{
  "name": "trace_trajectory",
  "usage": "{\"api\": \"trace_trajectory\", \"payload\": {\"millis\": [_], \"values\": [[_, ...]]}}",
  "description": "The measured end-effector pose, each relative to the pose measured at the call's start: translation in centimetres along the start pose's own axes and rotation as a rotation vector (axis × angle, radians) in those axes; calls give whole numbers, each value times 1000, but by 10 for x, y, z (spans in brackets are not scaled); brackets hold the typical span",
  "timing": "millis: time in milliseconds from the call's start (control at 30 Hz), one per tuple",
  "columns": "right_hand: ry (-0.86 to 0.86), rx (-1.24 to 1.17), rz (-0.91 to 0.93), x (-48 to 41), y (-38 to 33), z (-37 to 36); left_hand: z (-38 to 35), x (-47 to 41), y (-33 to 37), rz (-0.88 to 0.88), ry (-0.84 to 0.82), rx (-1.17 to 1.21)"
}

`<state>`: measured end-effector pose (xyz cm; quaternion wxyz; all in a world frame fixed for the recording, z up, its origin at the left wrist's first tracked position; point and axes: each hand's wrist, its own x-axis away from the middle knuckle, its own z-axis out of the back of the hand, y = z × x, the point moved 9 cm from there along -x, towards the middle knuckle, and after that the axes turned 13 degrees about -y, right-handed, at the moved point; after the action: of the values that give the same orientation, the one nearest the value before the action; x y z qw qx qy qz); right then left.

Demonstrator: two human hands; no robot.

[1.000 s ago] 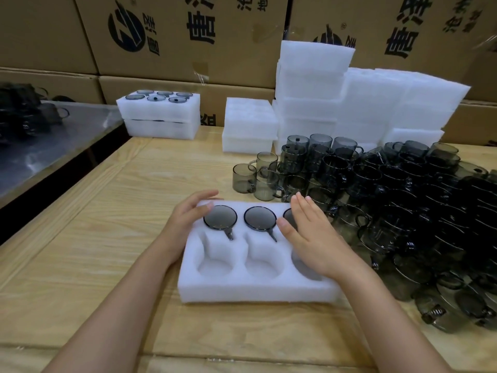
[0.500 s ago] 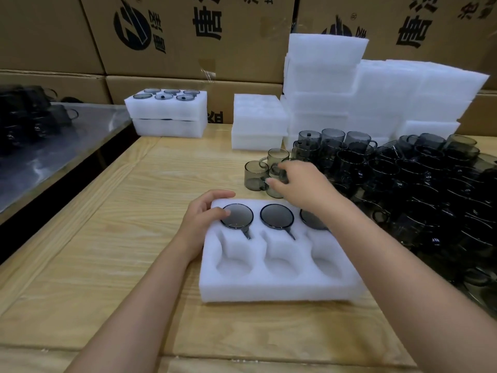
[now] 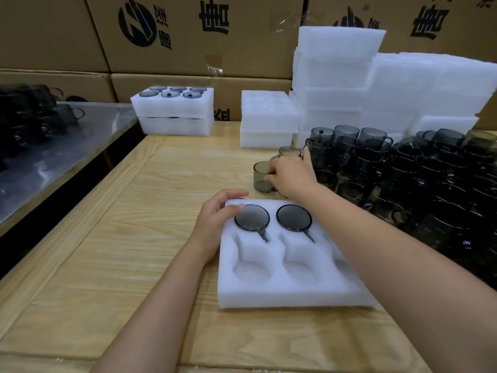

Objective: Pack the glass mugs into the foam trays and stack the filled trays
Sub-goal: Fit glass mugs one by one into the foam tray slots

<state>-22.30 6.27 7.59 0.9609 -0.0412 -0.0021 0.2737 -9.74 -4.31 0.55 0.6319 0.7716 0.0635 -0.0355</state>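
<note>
A white foam tray (image 3: 282, 294) lies on the wooden table in front of me. Two smoky glass mugs sit upside down in its far slots, one on the left (image 3: 251, 218) and one in the middle (image 3: 294, 217); the near slots are hollow and my right forearm hides the tray's right part. My left hand (image 3: 215, 219) rests on the tray's far left corner, thumb touching the left mug. My right hand (image 3: 291, 175) reaches past the tray and curls round a loose mug (image 3: 262, 176) by its handle side. A big heap of dark mugs (image 3: 403, 179) fills the right.
Two filled trays (image 3: 173, 111) are stacked at the back left. Blank foam trays (image 3: 269, 117) and taller foam piles (image 3: 338, 76) stand at the back, before cardboard boxes (image 3: 193, 33). A steel table (image 3: 53, 146) with more mugs lies to the left, across a gap.
My right hand left the tray's far right slot and reached out to the loose mugs behind the tray, closing on one. The left hand stayed on the tray's corner.
</note>
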Motion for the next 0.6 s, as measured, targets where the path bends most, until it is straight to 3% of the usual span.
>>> {"api": "trace_trajectory", "payload": {"millis": [133, 300, 500, 600], "values": [[127, -370, 119, 37, -12, 42, 10, 0, 5, -18, 111, 24], [80, -773, 346, 100, -35, 67, 26, 7, 28, -114, 203, -36], [53, -926, 341, 120, -40, 32, -5, 11, 44, -159, -62, -202], [60, -1024, 337, 124, -34, 20, -9, 12, 50, -171, -113, -229]]}}
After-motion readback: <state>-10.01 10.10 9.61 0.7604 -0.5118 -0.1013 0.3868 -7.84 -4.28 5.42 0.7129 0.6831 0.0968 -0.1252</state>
